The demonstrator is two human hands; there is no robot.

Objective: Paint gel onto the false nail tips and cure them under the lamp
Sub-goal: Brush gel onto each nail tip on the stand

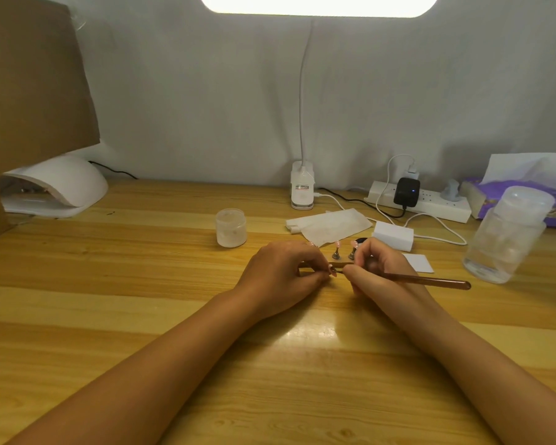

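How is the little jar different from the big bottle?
The little jar is short and milky white; the big bottle is taller and see-through. The jar stands behind the left hand; the bottle stands far right, by the purple tissue pack. Both sit on the table, untouched.

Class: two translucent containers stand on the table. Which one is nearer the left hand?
The small frosted jar, just beyond the left hand; the taller clear bottle stands at the far right.

Glossy wooden table (142,316) – frosted plastic jar (231,228), translucent brush handle (430,281)
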